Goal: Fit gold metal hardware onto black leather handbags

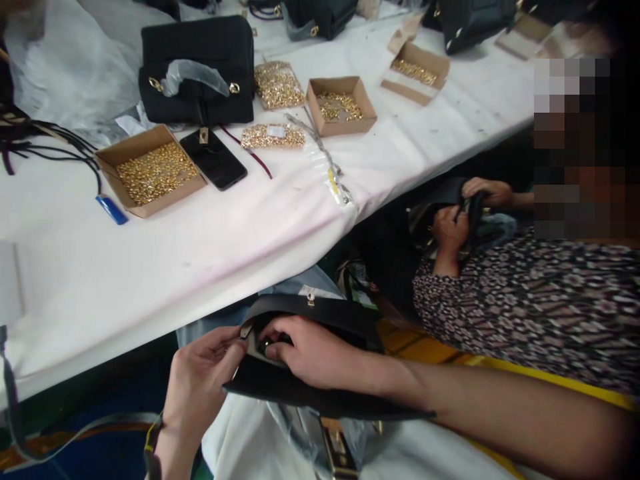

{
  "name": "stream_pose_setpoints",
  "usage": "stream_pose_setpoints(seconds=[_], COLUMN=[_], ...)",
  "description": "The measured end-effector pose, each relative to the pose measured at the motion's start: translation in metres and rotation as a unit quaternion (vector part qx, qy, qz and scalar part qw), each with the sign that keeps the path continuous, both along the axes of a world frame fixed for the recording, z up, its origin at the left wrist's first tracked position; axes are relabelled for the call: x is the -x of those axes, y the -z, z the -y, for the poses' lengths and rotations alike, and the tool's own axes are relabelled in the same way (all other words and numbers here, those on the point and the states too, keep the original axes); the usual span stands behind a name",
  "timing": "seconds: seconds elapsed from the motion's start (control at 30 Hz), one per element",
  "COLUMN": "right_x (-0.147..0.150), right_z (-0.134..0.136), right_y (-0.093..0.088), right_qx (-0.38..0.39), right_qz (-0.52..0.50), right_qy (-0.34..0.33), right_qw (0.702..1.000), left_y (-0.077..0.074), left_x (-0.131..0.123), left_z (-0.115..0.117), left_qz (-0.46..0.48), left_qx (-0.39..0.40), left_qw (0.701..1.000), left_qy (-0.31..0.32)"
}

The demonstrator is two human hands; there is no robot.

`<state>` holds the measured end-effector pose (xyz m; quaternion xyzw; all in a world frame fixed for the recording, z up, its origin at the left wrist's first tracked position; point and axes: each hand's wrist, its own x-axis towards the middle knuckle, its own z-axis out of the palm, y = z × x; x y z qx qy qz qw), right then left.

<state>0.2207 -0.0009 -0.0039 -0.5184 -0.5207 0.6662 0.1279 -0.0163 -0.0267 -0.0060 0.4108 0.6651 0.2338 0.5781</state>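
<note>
A black handbag [330, 393] lies open across my lap, its gold-toned clasp plate [339, 453] hanging toward me with clear plastic wrap near it. My left hand [210, 360] pinches the bag's edge at its left end, thumb and fingers pressed together. Inside the bag's opening is my right hand [300, 350], its fingers curled around a small dark piece that I cannot make out. Part of the right hand's fingers is hidden by the bag's lining and walls.
On the white-covered table [200, 260] stand a cardboard box of gold fittings [155, 173], a phone [215, 157], another black handbag [200, 67], bagged gold pieces [277, 83] and a second box [343, 107]. To the right, a co-worker's hands [453, 223] work on a dark bag.
</note>
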Motion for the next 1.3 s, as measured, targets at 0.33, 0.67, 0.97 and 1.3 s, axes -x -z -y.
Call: stream_pose_setpoints(seconds=[0.33,0.67,0.97,1.3], right_x=[-0.001,0.035,0.010,0.002], right_z=[-0.004,-0.003,0.002,-0.001], right_y=[-0.016,-0.016,0.004,-0.011], right_qx=[-0.137,0.018,-0.050,-0.126], right_qz=[-0.070,-0.101,-0.034,-0.031], right_qy=[-0.029,0.077,0.000,0.080], right_qw=[0.988,0.992,0.998,0.988], left_y=[-0.009,-0.050,-0.004,-0.013], left_x=[-0.005,0.018,0.007,0.002], left_z=[0.006,-0.023,-0.003,-0.015], left_qz=[-0.028,-0.004,0.072,0.044], left_qx=[-0.049,-0.031,0.000,-0.051], left_qw=[0.998,0.990,0.993,0.989], left_qy=[0.007,0.135,0.090,0.131])
